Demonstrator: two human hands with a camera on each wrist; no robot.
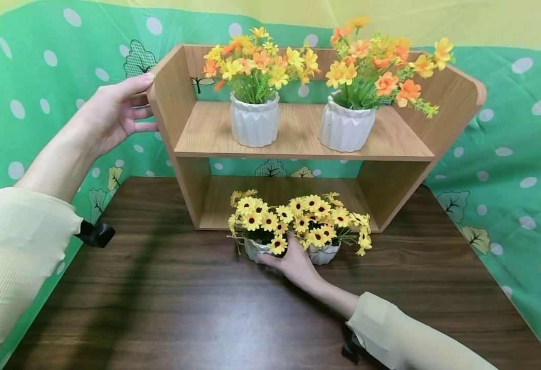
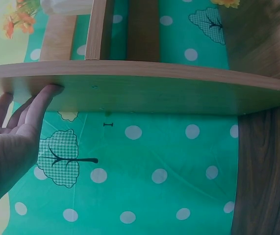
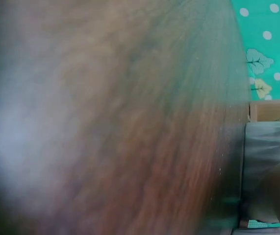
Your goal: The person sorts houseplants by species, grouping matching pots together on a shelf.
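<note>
A two-tier wooden shelf stands on the dark table. My left hand touches its left side panel near the top, fingers extended against the outer face and thumb at the front edge. In front of the lower tier, my right hand grips a white pot of yellow, dark-centred artificial flowers, its thumb across the front. That pot is partly visible at the right edge of the right wrist view. Just right of the hand stands a similar potted plant, partly hidden by the wrist.
On the upper tier are two white pots, one at left and one at right, with orange and yellow flowers. Green dotted cloth hangs behind and beside the table. The lower tier lies behind the yellow flowers.
</note>
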